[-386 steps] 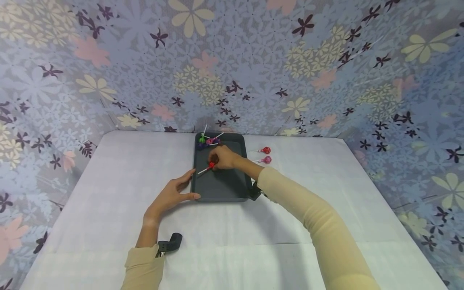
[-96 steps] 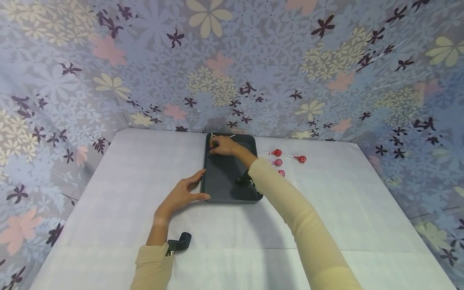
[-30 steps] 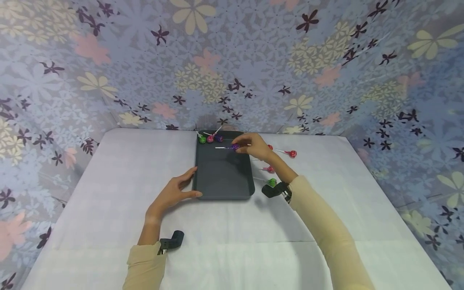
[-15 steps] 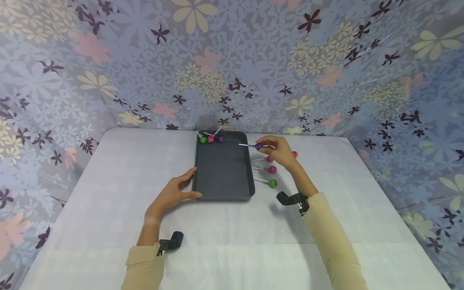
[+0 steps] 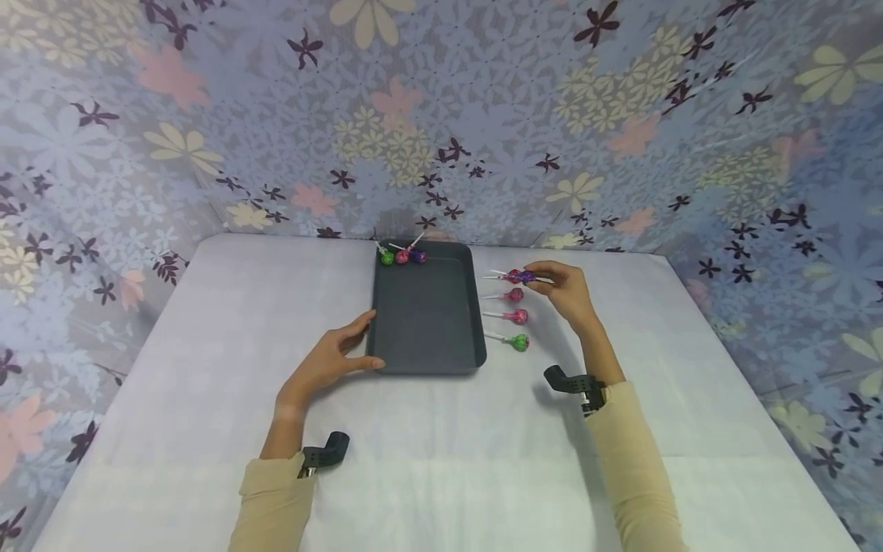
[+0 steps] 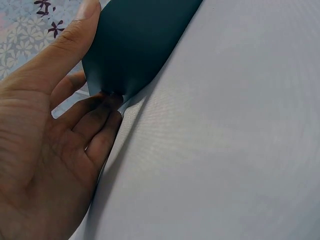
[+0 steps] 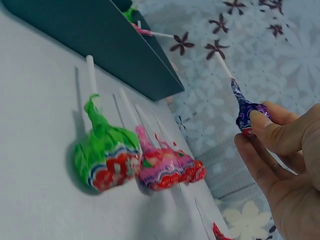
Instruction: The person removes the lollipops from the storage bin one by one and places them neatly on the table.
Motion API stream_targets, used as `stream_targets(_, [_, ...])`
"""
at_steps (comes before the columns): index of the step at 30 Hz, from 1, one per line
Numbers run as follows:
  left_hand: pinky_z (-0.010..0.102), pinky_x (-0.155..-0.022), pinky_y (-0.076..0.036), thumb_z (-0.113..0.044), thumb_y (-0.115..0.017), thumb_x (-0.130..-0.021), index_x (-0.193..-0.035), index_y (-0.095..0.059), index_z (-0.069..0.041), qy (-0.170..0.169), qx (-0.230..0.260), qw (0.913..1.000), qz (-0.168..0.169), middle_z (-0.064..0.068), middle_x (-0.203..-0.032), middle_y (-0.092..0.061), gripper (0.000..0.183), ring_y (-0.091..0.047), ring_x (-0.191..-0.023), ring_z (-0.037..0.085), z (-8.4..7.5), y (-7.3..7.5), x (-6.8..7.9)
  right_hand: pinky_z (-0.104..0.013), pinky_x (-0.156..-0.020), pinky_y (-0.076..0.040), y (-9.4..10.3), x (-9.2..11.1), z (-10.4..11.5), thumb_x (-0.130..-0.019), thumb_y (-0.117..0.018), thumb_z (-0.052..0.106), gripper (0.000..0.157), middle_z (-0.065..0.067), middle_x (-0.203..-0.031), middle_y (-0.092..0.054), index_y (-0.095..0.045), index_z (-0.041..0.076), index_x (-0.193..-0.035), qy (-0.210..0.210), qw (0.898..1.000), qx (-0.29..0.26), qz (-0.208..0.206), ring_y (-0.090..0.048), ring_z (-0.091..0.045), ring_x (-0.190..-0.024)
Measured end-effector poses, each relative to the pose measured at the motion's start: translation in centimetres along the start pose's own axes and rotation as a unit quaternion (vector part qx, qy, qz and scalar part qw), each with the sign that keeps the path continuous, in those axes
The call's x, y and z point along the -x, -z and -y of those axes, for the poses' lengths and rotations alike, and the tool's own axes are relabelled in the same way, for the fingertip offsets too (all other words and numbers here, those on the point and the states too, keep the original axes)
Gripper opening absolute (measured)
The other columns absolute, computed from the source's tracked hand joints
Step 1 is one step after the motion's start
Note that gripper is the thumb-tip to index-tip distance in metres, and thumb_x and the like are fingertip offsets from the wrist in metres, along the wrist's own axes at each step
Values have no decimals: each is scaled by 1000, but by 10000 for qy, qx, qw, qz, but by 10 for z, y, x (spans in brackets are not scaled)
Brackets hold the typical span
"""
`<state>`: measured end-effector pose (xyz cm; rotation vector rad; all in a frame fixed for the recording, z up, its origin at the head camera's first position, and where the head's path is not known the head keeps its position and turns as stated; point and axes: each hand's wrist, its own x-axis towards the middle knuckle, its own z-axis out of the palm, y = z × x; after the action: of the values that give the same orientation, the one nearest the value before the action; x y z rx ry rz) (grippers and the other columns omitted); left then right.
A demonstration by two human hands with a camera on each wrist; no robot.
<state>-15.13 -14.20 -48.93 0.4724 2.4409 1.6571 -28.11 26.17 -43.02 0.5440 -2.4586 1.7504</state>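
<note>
My right hand [image 5: 569, 295] pinches a purple-wrapped lollipop [image 5: 527, 277] by its candy head, with the white stick pointing left. It is held above the table, over the far end of a column of lollipops right of the tray. In that column are a green lollipop [image 5: 519, 343], a pink lollipop [image 5: 519, 316], a pinkish-red lollipop [image 5: 515, 294] and a partly covered red lollipop [image 5: 513, 274]. My left hand [image 5: 331, 360] holds the near-left corner of the dark grey tray [image 5: 428, 322], thumb at the near rim, fingers along the left side.
At the tray's far-left corner lie a green lollipop [image 5: 387, 258], a pink lollipop [image 5: 402, 257] and a purple lollipop [image 5: 419, 257]. Another red lollipop [image 7: 220, 232] shows at the bottom of the right wrist view. Floral cloth [image 5: 483, 115] hangs behind the white-covered table [image 5: 428, 452].
My right hand has carried the purple lollipop rightward from over the tray to the column beside it. More lollipops lie right of the tray than 12.9 s ago. My left hand stays at the tray.
</note>
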Motion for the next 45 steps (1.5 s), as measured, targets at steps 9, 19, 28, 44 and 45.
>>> stream_targets(9, [43,-119,-30,-26,-79,-82,-155,-27,-12,-48,-46,10000,51,10,-162,-21,91,-28,-146,33,0,-8,-1,-12,-79,-56,16,21,-8,-86,-68,-9,26,-24,-111,-67,-65,-15,-111,-89,9979,267,-579,-66,-5,-93])
stream_targets(19, [47,-119,-31,-29,-80,-82,-155,-26,-11,44,-263,9996,41,12,-161,-22,93,-30,-145,36,-6,-8,7,-9,-79,-54,33,31,-46,-86,-72,0,27,6,-97,-71,-69,-7,-111,-449,9914,401,-1165,-64,0,-91])
stream_targets(28, [49,-118,-30,-31,-79,-83,-156,-26,-12,142,-392,9991,-25,12,-162,-21,92,-29,-145,37,-5,-9,18,-9,-80,-55,37,43,-58,-83,-70,-11,29,-27,-114,-67,-66,-15,-111,-756,9896,-24,-1223,-66,-3,-89])
stream_targets(44, [48,-119,-29,-33,-80,-81,-156,-25,-13,179,-200,9996,-56,10,-162,-18,95,-26,-146,36,-6,-10,15,-5,-76,-51,48,44,-80,-85,-68,-7,28,-23,-120,-65,-69,-5,-113,-1252,9830,868,-1025,-60,6,-85])
stream_targets(45, [48,-119,-29,-33,-80,-81,-156,-25,-13,176,-197,9996,-36,10,-163,-17,95,-26,-146,36,-6,-11,15,-5,-77,-51,50,43,-80,-85,-68,-7,29,-24,-121,-64,-69,-5,-114,-1223,9835,892,-994,-60,6,-86])
